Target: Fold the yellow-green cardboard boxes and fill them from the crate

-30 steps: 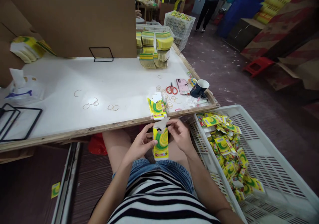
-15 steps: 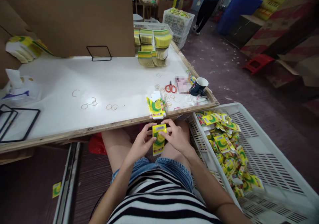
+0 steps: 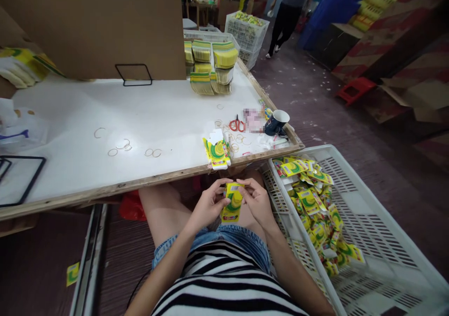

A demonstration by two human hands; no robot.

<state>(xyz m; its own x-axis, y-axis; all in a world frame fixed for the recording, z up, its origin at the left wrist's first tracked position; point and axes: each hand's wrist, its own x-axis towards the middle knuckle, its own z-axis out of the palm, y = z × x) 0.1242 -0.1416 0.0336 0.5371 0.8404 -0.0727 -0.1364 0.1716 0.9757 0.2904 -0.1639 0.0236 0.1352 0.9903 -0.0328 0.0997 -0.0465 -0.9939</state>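
Above my lap, just below the table edge, I hold a small yellow and green carton [image 3: 231, 208] with both hands. My left hand [image 3: 212, 201] grips its left side, thumb on the front face. My right hand [image 3: 255, 199] pinches its upper right part, fingers at the top end. The back of the carton and the fingers behind it are hidden. Beyond my hands, several matching flat cartons [image 3: 217, 151] lie in a small pile at the front of the white table [image 3: 168, 119].
To my right stands a white plastic crate [image 3: 379, 213] partly filled with yellow cartons [image 3: 308, 201]. Red-handled scissors [image 3: 237, 125], rubber bands [image 3: 153, 152] and a dark mug [image 3: 277, 122] sit on the table. Carton stacks [image 3: 212, 68] stand further back. A person [image 3: 289, 11] walks behind.
Both hands have moved slightly right and down with the carton. My right fingers now cover more of its top end, over the barcode. The person behind has stepped along.
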